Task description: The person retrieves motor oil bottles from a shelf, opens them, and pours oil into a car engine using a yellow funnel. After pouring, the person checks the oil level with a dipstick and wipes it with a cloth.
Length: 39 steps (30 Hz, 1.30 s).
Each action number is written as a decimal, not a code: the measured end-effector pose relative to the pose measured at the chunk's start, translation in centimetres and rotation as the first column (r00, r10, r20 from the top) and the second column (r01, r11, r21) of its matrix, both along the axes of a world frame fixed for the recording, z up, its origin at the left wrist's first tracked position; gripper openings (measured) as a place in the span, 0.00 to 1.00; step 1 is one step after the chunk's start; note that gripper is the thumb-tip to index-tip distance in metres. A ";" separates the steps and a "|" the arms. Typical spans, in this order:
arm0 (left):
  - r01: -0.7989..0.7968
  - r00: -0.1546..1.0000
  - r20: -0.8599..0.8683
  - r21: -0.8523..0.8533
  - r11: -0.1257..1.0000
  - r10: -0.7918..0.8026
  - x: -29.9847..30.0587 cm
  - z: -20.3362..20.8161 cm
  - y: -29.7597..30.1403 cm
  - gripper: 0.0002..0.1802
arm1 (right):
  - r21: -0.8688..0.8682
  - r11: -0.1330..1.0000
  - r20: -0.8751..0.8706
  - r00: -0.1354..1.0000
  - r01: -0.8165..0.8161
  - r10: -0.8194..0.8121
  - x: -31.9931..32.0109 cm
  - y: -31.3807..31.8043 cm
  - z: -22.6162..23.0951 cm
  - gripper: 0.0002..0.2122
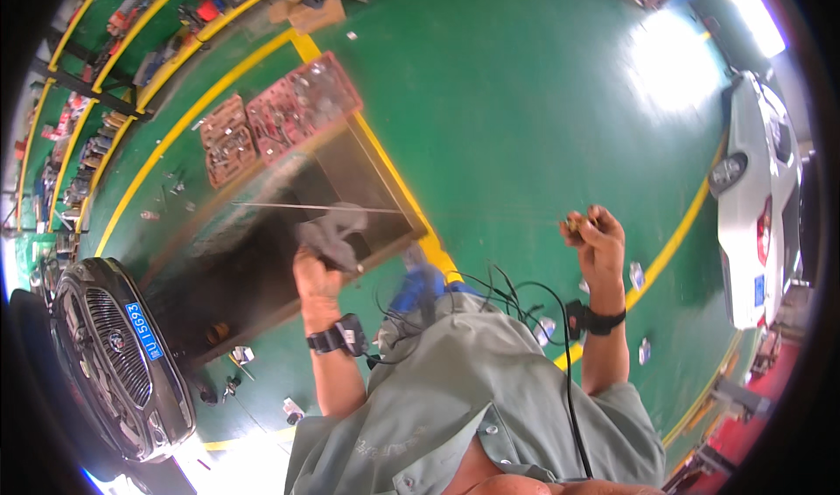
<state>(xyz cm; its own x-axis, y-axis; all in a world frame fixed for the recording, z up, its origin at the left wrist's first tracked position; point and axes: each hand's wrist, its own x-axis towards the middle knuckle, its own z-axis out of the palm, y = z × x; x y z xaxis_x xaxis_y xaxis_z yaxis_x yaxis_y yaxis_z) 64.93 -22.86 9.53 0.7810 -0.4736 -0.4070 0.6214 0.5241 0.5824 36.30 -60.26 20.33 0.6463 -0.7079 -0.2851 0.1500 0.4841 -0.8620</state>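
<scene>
My left hand (pixel 317 283) is closed around a crumpled grey cloth (pixel 337 234), over the near edge of a dark, long bench-like surface. A long thin rod (pixel 289 205) passes by the cloth and runs left and right of it. Towards my right the rod grows too faint against the green floor to follow. My right hand (pixel 602 246) is raised apart on the right, its fingers curled in a pinch. A small brownish-yellow bit shows between those fingertips, too blurred to name. Dark bands with small boxes and cables sit on both wrists.
Red tool cases (pixel 306 101) full of tools lie at the far end of the dark surface (pixel 350 171). A dark car (pixel 127 355) stands at lower left, a white car (pixel 757 206) at right. Yellow-edged shelves (pixel 131 66) line the far left. Black cables (pixel 534 298) loop before my body.
</scene>
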 end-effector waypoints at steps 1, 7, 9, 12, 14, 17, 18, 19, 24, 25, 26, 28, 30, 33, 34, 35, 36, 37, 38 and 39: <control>0.052 0.999 0.020 -0.106 0.993 -0.050 1.8 -0.1 -2.6 0.12 | -0.017 1.000 0.006 1.000 0.001 -0.001 1.0 -1.3 0.5 0.06; 0.087 0.996 -0.032 -0.013 0.996 -0.087 10.9 3.7 -16.6 0.09 | -0.013 0.999 0.037 0.998 0.044 -0.044 8.8 -9.0 -0.3 0.06; 0.121 0.991 0.066 -0.080 0.989 -0.116 14.0 2.3 -20.0 0.08 | -0.010 0.999 0.028 0.999 0.040 -0.040 12.2 -12.3 -1.0 0.06; 0.191 0.975 0.150 -0.209 0.959 -0.162 18.6 1.7 -26.1 0.11 | 0.000 1.000 0.026 0.999 0.031 -0.031 18.0 -18.6 -2.9 0.05; 0.116 0.991 0.090 -0.172 0.978 -0.101 21.1 2.2 -30.2 0.10 | 0.019 0.999 0.045 0.999 0.029 -0.030 22.2 -23.5 -3.6 0.05; -0.024 0.999 0.021 -0.106 0.994 0.026 25.7 0.5 -34.2 0.12 | 0.038 0.998 0.060 0.997 -0.048 0.045 29.1 -31.2 -4.1 0.05; -0.062 0.998 0.022 -0.155 0.986 0.066 26.9 0.1 -35.6 0.12 | 0.052 0.996 0.041 0.997 -0.070 0.068 32.0 -33.4 -3.7 0.06; -0.094 0.995 0.020 -0.195 0.976 0.100 28.0 -0.1 -36.5 0.13 | 0.074 0.993 0.019 0.996 -0.087 0.086 34.6 -35.1 -3.3 0.06; -0.178 0.977 0.070 -0.248 0.952 0.201 34.6 1.8 -40.6 0.18 | 0.105 0.951 0.036 0.957 -0.289 0.287 47.7 -42.8 -1.5 0.05; -0.217 0.969 0.072 -0.221 0.951 0.238 35.9 2.2 -41.1 0.19 | 0.111 0.939 0.055 0.946 -0.324 0.320 50.5 -43.7 -1.6 0.04; -0.230 0.963 0.079 -0.248 0.941 0.256 37.2 2.1 -41.6 0.19 | 0.111 0.931 0.056 0.938 -0.347 0.342 53.1 -44.6 -1.5 0.04; -0.262 0.953 0.077 -0.272 0.926 0.292 39.8 1.5 -42.4 0.19 | 0.111 0.918 0.061 0.924 -0.381 0.376 58.2 -46.1 -1.8 0.04; -0.303 0.942 0.064 -0.263 0.916 0.330 43.1 1.3 -43.3 0.18 | 0.124 0.901 0.069 0.910 -0.415 0.410 63.1 -47.1 -2.4 0.05; -0.452 0.891 -0.031 -0.123 0.883 0.452 49.4 3.1 -46.8 0.15 | 0.106 0.884 0.066 0.890 -0.456 0.451 71.0 -48.3 -2.7 0.04; -0.459 0.888 -0.025 -0.128 0.879 0.460 51.6 3.1 -47.4 0.16 | 0.098 0.882 0.063 0.887 -0.461 0.457 73.8 -48.8 -2.6 0.04; -0.466 0.883 -0.018 -0.134 0.874 0.468 53.9 3.0 -47.8 0.16 | 0.090 0.879 0.059 0.884 -0.467 0.464 76.4 -49.2 -2.5 0.04; -0.419 0.900 0.039 -0.197 0.886 0.435 56.8 2.2 -48.1 0.17 | 0.082 0.876 0.056 0.880 -0.475 0.472 79.1 -49.7 -2.4 0.04; -0.389 0.905 0.079 -0.244 0.888 0.418 59.2 0.9 -48.1 0.17 | 0.069 0.876 0.024 0.879 -0.477 0.477 81.5 -49.9 -2.0 0.04; -0.356 0.905 0.130 -0.290 0.888 0.405 61.7 1.1 -48.6 0.17 | 0.051 0.874 0.002 0.875 -0.483 0.483 84.0 -50.5 -1.5 0.04; -0.371 0.902 0.091 -0.342 0.864 0.423 63.8 1.3 -49.3 0.17 | 0.033 0.871 -0.019 0.871 -0.490 0.491 86.7 -51.1 -1.0 0.04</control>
<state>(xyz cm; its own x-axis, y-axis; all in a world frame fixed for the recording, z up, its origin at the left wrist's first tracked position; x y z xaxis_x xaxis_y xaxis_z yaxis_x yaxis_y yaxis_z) 128.73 -72.14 10.78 0.9704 -0.1906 -0.1480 0.2363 0.8751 0.4222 122.98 -111.37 19.30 0.9008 -0.2935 -0.3201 -0.1347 0.5118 -0.8485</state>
